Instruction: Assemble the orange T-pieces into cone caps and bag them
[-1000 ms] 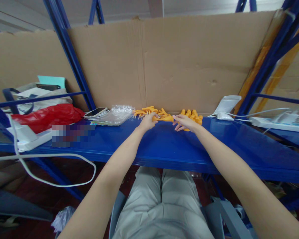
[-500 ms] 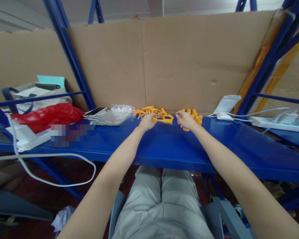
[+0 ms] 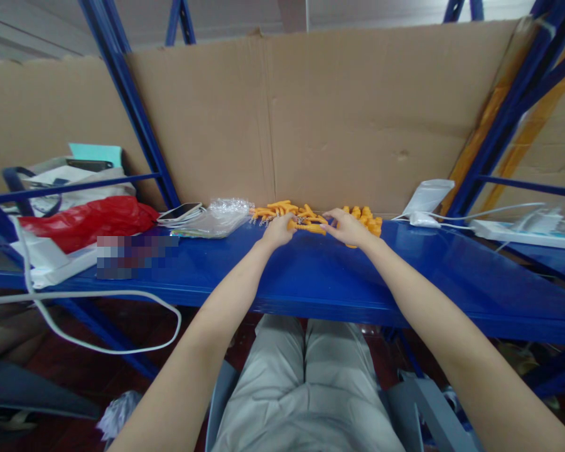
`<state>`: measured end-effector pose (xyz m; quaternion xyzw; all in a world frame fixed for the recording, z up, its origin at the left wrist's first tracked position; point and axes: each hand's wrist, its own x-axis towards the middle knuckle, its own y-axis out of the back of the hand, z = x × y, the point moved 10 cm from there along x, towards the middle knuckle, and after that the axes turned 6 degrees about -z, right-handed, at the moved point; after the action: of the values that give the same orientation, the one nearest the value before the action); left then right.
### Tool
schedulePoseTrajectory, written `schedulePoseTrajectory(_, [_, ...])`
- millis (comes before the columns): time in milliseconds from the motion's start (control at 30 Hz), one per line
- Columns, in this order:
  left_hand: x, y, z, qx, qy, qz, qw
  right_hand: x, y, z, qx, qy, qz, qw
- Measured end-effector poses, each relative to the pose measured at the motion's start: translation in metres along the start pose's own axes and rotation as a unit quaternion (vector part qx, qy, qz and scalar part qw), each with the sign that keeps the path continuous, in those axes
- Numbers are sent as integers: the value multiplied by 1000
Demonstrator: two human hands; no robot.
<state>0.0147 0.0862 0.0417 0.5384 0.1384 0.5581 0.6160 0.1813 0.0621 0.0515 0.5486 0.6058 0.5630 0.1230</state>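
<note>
Both my arms reach forward over a blue metal shelf (image 3: 311,282). My left hand (image 3: 277,231) is closed on one end of a long orange plastic piece (image 3: 308,227). My right hand (image 3: 346,228) pinches the other end of that same piece with its fingertips. Behind my left hand lies a loose pile of orange pieces (image 3: 280,209) against the cardboard. A tighter cluster of orange pieces (image 3: 368,219) sits just behind my right hand.
A tall cardboard sheet (image 3: 334,113) backs the shelf. At left lie a clear plastic bag (image 3: 221,216), a phone (image 3: 181,211), a red bag (image 3: 91,220) and a white cable (image 3: 103,314). At right are a white pouch (image 3: 428,196) and a power strip (image 3: 522,235).
My right hand went right to the orange cluster, then came back left to the end of the long orange piece. My left hand has stayed on that piece.
</note>
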Motion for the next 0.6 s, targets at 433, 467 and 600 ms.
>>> schedulePoseTrajectory(433, [-2, 0, 0, 1, 9, 0, 1000, 2, -13, -6, -5, 30, -42, 999])
schedulePoseTrajectory(467, [-2, 0, 0, 1, 11, 1, 1000, 1, -12, -8, -5, 34, -38, 999])
schedulePoseTrajectory(600, [-2, -3, -4, -24, 14, -1, 1000, 0, -6, -15, -5, 50, -17, 999])
